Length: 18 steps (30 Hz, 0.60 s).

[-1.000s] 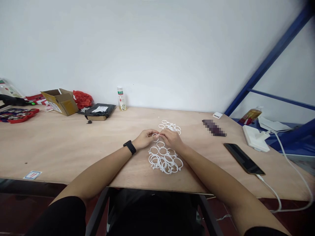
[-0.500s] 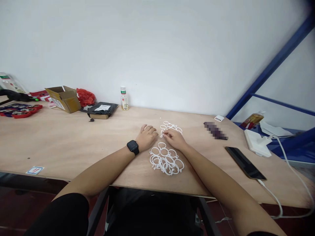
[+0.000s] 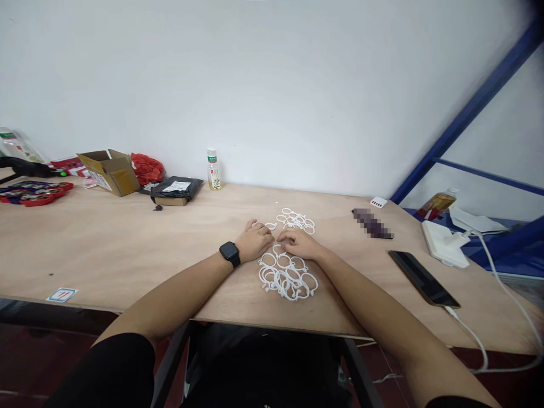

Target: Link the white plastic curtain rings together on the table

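My left hand [image 3: 254, 240], with a black smartwatch [image 3: 230, 254] on its wrist, rests on the table with its fingers loosely bent and apart. A single white plastic ring [image 3: 271, 226] lies just beyond its fingertips; whether they touch is not clear. My right hand [image 3: 300, 243] reaches in from the right, fingers apart. Its fingertips are at the far edge of a white ring [image 3: 279, 250], the farthest of the near pile of rings [image 3: 285, 277]. Beyond the right hand lies a second group of white rings [image 3: 302, 220], partly hidden by it.
On the right lie a phone on a cable [image 3: 424, 279], a white power strip [image 3: 444, 243] and a blurred-out dark item [image 3: 372, 223]. Farther left stand a small bottle [image 3: 214, 170], a black parcel [image 3: 177, 190] and an open cardboard box [image 3: 111, 171]. The front table edge [image 3: 276, 326] is close.
My right hand has drawn slightly nearer, from the far rings to the near pile. The ring formerly at its fingertips now lies by my left hand, which has barely moved.
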### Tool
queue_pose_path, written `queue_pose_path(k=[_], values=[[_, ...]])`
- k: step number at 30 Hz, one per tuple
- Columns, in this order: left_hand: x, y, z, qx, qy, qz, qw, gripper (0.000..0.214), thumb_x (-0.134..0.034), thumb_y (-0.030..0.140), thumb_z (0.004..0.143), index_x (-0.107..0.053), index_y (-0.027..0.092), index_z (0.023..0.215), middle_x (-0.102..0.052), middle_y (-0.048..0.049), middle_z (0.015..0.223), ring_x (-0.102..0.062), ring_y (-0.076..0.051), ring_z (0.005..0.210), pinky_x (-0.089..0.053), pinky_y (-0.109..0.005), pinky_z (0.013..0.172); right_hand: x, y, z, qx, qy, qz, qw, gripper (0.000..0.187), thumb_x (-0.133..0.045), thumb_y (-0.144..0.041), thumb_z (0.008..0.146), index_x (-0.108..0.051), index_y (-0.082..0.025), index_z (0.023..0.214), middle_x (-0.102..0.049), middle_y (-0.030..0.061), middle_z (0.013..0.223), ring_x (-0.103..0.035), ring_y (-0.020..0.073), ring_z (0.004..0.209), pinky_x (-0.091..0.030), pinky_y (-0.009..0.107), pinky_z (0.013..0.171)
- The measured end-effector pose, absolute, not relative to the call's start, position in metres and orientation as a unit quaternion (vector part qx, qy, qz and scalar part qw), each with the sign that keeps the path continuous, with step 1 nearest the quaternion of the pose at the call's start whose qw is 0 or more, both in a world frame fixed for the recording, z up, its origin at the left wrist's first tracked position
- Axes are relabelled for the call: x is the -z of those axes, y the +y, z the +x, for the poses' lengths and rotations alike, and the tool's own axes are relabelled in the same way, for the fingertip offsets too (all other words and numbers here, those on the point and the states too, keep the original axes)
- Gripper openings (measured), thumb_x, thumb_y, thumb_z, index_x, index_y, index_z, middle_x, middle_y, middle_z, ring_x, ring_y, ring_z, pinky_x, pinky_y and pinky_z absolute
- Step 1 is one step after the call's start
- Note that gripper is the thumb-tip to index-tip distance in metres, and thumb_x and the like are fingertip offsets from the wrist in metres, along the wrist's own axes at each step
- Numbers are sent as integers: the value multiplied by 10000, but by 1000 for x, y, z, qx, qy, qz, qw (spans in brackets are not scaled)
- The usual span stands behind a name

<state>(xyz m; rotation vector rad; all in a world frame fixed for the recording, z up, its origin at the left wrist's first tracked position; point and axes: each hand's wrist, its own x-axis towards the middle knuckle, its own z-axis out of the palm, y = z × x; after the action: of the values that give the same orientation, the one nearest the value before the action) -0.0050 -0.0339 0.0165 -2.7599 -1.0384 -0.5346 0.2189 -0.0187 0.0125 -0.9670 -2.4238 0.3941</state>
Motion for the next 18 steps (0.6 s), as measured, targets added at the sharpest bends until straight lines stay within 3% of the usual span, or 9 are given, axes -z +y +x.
queue_pose_path(k=[6,13,18], values=[[-20,-35,-6,165,-348,-922,40,211,-494,307,929,-684,230,983,-685,-57,987,-553,-229,997,-235,-493,1030,-10,-19,213,-131,-884,-387,227,8,-674,-196,756,-673,-200,763,-652,22,828,-591,161,793,-438,271,725],[-24,-36,-7,220,-349,-911,-5,262,-552,330,889,-646,242,1117,-709,-53,1015,-582,-222,1000,-249,-468,1030,-10,-22,208,-127,-823,-479,279,84,-609,-187,779,-624,-186,696,-637,-1,703,-547,137,668,-370,239,624],[-24,-35,-7,267,-358,-895,-19,274,-562,417,902,-668,234,1076,-732,-42,954,-614,-204,956,-269,-456,1037,-13,-24,206,-115,-803,-502,301,131,-586,-234,811,-612,-188,691,-646,-3,698,-544,136,659,-358,240,612]])
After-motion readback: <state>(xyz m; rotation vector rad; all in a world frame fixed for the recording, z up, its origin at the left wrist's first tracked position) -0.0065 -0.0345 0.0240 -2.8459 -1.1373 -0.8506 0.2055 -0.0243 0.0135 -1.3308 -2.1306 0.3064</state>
